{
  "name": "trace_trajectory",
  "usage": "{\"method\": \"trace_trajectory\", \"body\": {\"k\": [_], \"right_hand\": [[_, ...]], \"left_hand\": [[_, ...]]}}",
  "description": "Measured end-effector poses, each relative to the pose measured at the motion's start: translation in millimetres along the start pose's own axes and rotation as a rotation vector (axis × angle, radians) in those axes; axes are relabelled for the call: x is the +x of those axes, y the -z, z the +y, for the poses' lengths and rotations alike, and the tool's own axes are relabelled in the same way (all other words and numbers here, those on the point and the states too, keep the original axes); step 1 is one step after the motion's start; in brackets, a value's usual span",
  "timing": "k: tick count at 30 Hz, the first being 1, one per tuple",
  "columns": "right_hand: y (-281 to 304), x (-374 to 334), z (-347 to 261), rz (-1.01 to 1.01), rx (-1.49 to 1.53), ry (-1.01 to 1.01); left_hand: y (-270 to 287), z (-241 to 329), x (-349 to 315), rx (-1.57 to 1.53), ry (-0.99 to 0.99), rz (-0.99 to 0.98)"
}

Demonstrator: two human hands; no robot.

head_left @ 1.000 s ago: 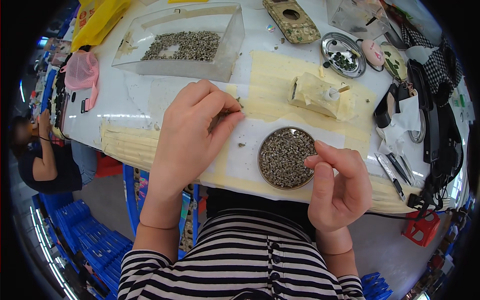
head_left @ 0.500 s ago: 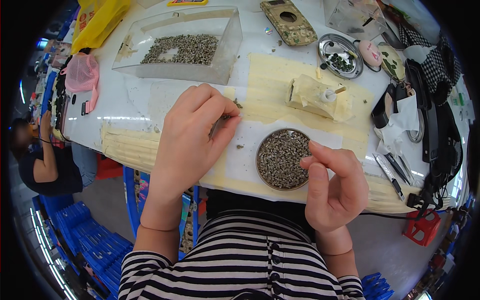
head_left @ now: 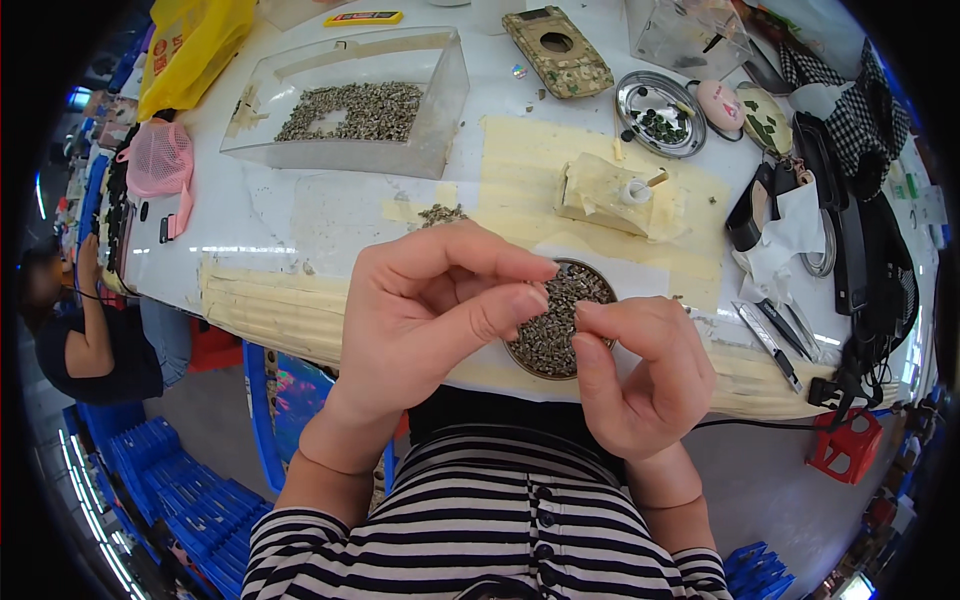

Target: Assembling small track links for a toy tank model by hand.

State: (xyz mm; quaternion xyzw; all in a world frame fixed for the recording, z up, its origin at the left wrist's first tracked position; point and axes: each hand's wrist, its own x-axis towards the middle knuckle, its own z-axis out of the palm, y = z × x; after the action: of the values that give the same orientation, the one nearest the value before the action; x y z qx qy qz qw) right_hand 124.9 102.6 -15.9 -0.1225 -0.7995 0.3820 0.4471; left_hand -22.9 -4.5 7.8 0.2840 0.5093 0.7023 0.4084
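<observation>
Close together over a round tin [head_left: 553, 375] of small metallic pieces [head_left: 560, 338], my two hands meet at the table's front edge. The left hand [head_left: 430, 300] has thumb and forefinger nearly touching above the tin's left rim; anything between them is too small to make out. Thumb and forefinger of my right hand [head_left: 648, 365] are drawn together at the tin's right side, and what they hold cannot be made out either. A small pile of similar pieces [head_left: 442, 214] lies on the table just beyond my left hand.
A clear box [head_left: 345, 160] with more pieces stands far left. Beyond the tin are a taped block [head_left: 610, 195], a camouflage model hull [head_left: 558, 50] and a metal dish [head_left: 660, 112]. Knives and tweezers [head_left: 775, 345] lie right. Someone sits at far left [head_left: 85, 330].
My left hand has moved right and nearer, from the small pile to over the tin. My right hand has shifted slightly left. The pile it covered now shows.
</observation>
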Motion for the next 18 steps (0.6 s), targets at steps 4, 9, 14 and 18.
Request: {"method": "trace_trajectory", "body": {"k": [4, 9, 14, 18], "right_hand": [[-2, 2, -1, 0.047, 0.018, 0.023], [-2, 1, 1, 0.05, -0.015, -0.007], [-1, 1, 1, 0.026, -0.007, -0.024], [-1, 1, 2, 0.014, 0.015, -0.045]], "left_hand": [[2, -15, -1, -0.196, 0.0, -0.152], [2, -17, -1, -0.154, 0.04, -0.135], [2, -18, 0, -0.162, 0.035, -0.149], [0, -19, -3, -0.125, 0.016, -0.133]]}}
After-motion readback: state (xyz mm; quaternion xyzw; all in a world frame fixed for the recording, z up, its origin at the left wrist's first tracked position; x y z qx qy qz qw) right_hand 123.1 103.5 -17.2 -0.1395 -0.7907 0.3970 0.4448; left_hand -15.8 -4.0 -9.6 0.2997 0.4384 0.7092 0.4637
